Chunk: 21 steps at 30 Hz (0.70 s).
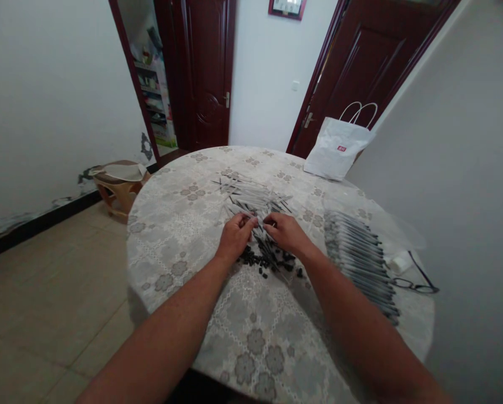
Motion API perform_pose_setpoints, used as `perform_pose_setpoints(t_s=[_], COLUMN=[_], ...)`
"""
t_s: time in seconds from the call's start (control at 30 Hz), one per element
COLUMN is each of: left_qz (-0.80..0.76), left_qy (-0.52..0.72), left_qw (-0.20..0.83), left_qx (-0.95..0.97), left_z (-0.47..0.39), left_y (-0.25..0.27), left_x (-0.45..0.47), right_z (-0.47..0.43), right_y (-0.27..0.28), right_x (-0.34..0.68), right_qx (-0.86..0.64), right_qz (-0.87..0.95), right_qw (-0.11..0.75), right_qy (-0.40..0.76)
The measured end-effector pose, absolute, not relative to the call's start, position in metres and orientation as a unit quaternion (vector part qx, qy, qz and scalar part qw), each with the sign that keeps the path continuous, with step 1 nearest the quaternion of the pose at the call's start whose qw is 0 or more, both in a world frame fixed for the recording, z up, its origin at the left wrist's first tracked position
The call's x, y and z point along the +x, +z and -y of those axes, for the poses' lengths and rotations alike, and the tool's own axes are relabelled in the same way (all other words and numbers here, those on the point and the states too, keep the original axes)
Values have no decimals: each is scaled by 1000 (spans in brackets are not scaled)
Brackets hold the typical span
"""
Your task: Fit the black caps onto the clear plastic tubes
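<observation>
My left hand (235, 233) is closed, thumb and fingers pinching a thin pale pen tube. Close beside it, my right hand (287, 230) has its fingers curled together; what they hold is too small to make out. Just beyond both hands lies a loose heap of slim white and grey pen tubes (251, 192), some with dark ends. Below and between the hands are small black pen caps (255, 259) in a scattered pile, with a few dark-tipped sticks (268, 253) lying across them.
To the right, a long row of grey pens (358, 252) lies side by side near clear plastic. Eyeglasses (415, 286) and a small white object (399, 262) are by the right edge. A white paper bag (339, 148) stands at the back; a wooden stool (119, 188) is left of the round table (167, 224).
</observation>
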State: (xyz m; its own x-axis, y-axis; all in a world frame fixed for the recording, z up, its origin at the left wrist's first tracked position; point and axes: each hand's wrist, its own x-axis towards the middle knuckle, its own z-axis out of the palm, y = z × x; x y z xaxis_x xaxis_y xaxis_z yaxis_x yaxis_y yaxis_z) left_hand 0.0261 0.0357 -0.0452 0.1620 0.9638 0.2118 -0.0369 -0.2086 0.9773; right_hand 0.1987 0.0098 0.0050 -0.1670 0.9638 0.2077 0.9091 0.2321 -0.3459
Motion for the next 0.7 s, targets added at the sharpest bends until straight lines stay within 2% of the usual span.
perform_pose_setpoints(t_s=[0.17, 0.43, 0.7], left_qz=[-367, -372, -343], left_qy=[506, 550, 582], left_qw=[516, 552, 596], left_qx=[585, 504, 435], left_z=[-28, -32, -37], left_y=[-41, -42, -44], left_x=[26, 25, 23], right_z=[25, 40, 32], right_y=[5, -20, -28], right_x=[201, 206, 206], right_qx=[-607, -699, -699], right_qz=[761, 715, 714], right_qw=[216, 1, -22], right_qy=[78, -10, -9])
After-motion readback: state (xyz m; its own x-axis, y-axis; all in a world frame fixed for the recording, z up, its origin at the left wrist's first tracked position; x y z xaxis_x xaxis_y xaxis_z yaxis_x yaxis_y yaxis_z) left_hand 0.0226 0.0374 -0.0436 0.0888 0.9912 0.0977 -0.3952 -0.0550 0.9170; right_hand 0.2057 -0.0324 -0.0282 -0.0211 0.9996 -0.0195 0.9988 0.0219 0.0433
